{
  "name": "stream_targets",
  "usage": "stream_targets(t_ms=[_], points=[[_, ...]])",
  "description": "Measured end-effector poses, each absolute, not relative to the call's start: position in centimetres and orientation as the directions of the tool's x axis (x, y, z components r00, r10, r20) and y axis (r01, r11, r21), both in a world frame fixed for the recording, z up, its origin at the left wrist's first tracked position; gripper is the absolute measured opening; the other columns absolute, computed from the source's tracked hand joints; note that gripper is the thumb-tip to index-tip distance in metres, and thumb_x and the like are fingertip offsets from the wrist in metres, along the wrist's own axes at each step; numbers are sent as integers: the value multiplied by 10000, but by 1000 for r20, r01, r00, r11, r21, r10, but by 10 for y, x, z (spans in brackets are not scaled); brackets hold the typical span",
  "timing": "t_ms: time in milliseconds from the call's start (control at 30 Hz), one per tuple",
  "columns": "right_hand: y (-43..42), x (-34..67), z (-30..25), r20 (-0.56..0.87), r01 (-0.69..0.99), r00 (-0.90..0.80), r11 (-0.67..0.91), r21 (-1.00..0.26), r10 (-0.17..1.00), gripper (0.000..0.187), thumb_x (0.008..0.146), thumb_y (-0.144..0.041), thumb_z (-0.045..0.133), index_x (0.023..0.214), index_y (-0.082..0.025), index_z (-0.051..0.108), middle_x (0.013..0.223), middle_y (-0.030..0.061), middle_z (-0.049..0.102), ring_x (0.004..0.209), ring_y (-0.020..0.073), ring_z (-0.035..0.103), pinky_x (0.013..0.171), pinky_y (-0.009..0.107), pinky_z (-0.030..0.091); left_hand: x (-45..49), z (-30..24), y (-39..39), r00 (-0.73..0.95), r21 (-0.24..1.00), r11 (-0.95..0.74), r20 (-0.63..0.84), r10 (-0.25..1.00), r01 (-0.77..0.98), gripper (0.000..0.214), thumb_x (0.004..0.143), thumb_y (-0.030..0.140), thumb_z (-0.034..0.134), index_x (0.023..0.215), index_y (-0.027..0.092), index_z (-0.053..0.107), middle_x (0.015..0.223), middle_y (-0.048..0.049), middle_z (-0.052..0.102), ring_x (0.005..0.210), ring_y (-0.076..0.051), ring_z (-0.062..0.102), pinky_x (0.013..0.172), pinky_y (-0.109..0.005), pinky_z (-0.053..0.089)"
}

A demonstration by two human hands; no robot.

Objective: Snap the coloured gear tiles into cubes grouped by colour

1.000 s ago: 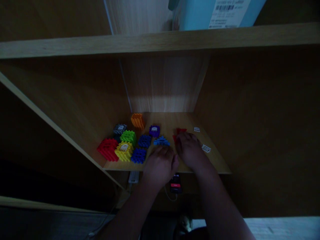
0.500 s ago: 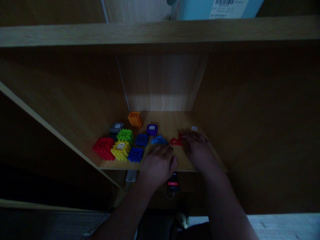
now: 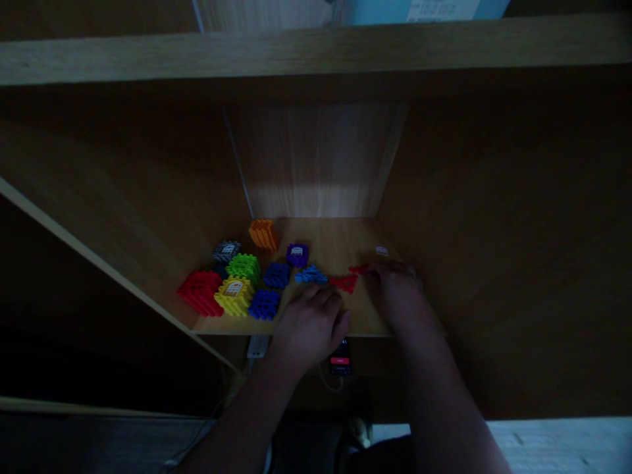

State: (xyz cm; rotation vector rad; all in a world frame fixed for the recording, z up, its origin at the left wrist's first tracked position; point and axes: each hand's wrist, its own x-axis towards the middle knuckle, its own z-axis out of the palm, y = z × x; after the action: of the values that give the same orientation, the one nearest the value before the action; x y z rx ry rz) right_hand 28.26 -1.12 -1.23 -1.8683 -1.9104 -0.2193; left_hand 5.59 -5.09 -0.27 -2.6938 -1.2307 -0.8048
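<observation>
In the dim head view, my right hand (image 3: 399, 291) has its fingertips closed on the end of a small red notched plastic piece (image 3: 358, 269). A red triangular notched piece (image 3: 346, 283) lies flat between my two hands. My left hand (image 3: 312, 321) rests at the front of the shelf with its fingers curled down and together. Its fingertips are hidden beneath the hand, close to the red triangular piece and a light blue notched piece (image 3: 311, 274).
Stacks of notched pieces stand at left: red (image 3: 200, 292), yellow (image 3: 235, 295), green (image 3: 243, 266), dark blue (image 3: 265, 304), purple (image 3: 297, 255), orange (image 3: 264, 235), black (image 3: 227, 251). A white label (image 3: 382, 251) lies at right. Below the shelf edge is a phone (image 3: 340, 362) on a cable.
The red piece at my right fingertips has come apart from the red triangular piece, which now lies turned and more exposed. My left hand has hardly moved. The view has shifted slightly.
</observation>
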Motion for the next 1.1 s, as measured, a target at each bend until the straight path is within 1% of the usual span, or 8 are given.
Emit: stream_targets(t_ms=[233, 433, 600, 667, 767, 900, 1000, 1100], points=[[-6, 287, -12, 470, 959, 26, 111, -261, 882, 237, 1085, -291, 553, 1096, -199, 771, 1125, 145, 786, 1083, 307, 696, 1021, 477, 490, 56, -2, -52, 549, 137, -681, 489, 678, 719, 174, 1046, 317, 618, 1086, 185, 724, 1186, -98, 789, 1121, -283, 702, 985, -460, 616], [-9, 284, -7, 492, 950, -12, 163, -265, 871, 210, 1058, -262, 599, 1076, -223, 804, 1203, 135, 786, 1160, 338, 670, 1014, 484, 516, 56, 0, -52, 562, 115, -691, 495, 663, 713, 139, 1033, 305, 639, 1068, 197, 718, 1179, -92, 785, 1113, -275, 709, 981, -444, 621], [-17, 279, 6, 452, 823, -318, 479, -306, 834, 172, 1020, -283, 704, 1152, -246, 807, 1211, 89, 811, 1174, 293, 703, 1060, 453, 539, 56, -3, -52, 559, 125, -701, 514, 651, 702, 139, 1032, 293, 633, 1061, 189, 720, 1172, -93, 787, 1107, -273, 716, 981, -443, 631], [-19, 277, 7, 402, 794, -379, 516, -322, 834, 197, 972, -272, 773, 1165, -249, 804, 1213, 87, 816, 1172, 295, 718, 1046, 455, 554, 56, -4, -52, 549, 129, -702, 530, 646, 701, 150, 1036, 276, 617, 1078, 178, 723, 1188, -95, 789, 1117, -276, 716, 995, -447, 633], [-20, 276, 7, 352, 796, -374, 492, -352, 858, 188, 935, -238, 808, 1123, -247, 807, 1179, 86, 825, 1127, 292, 746, 995, 437, 575, 55, -5, -52, 534, 141, -700, 546, 645, 700, 172, 1039, 264, 604, 1124, 174, 722, 1236, -100, 784, 1155, -280, 711, 1023, -450, 631], [-25, 276, 11, 336, 775, -364, 483, -409, 869, 88, 1011, -258, 708, 1033, -246, 792, 1071, 69, 827, 988, 254, 768, 896, 378, 573, 54, -4, -53, 528, 133, -691, 549, 648, 710, 191, 1052, 252, 583, 1159, 176, 722, 1368, -105, 754, 1239, -287, 691, 1030, -456, 631], [-27, 274, 14, 345, 768, -337, 467, -438, 876, 212, 1088, -281, 573, 1045, -229, 774, 1022, 70, 822, 920, 235, 761, 844, 353, 557, 53, -4, -54, 536, 118, -690, 541, 648, 714, 195, 1066, 252, 566, 1149, 181, 727, 1453, -94, 722, 1274, -291, 676, 1031, -462, 630], [-24, 270, 9, 355, 770, -292, 438, -463, 888, 266, 1107, -274, 520, 1035, -220, 769, 994, 71, 820, 871, 223, 754, 807, 333, 547, 53, -4, -53, 551, 120, -697, 525, 649, 707, 208, 1070, 254, 565, 1180, 181, 726, 1466, -83, 718, 1263, -284, 680, 1053, -466, 617]])
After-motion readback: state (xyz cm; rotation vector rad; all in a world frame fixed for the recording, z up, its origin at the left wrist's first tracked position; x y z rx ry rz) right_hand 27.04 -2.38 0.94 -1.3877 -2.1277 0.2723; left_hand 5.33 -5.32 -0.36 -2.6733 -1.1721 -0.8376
